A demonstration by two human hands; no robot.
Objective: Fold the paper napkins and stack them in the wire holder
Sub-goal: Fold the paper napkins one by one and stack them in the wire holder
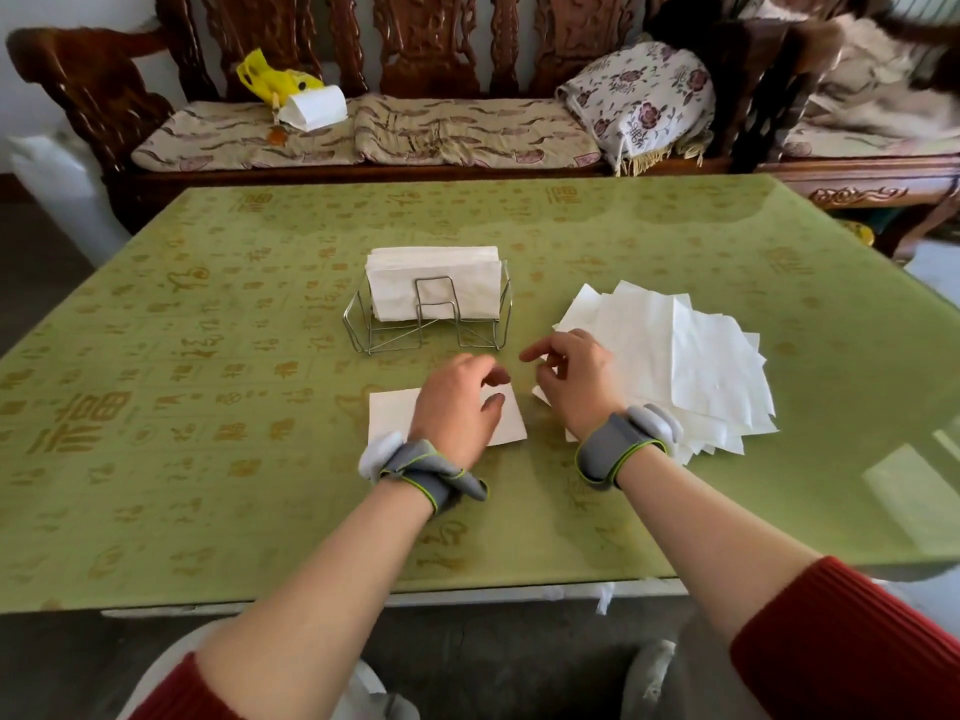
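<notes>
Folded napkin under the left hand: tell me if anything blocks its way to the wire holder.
Nothing visible does. Only bare table lies between the folded napkin and the wire holder, whose front part holds nothing. The right hand hovers off to the side, by the loose napkins.

A table [208, 356] in green cloth with gold characters under a glossy sheet stands before a carved dark wooden bench [426, 39] bearing 2 beige patterned cushions [467, 132], a folded floral blanket [639, 96] and a yellow bag [270, 77], against a white wall [52, 10].
</notes>
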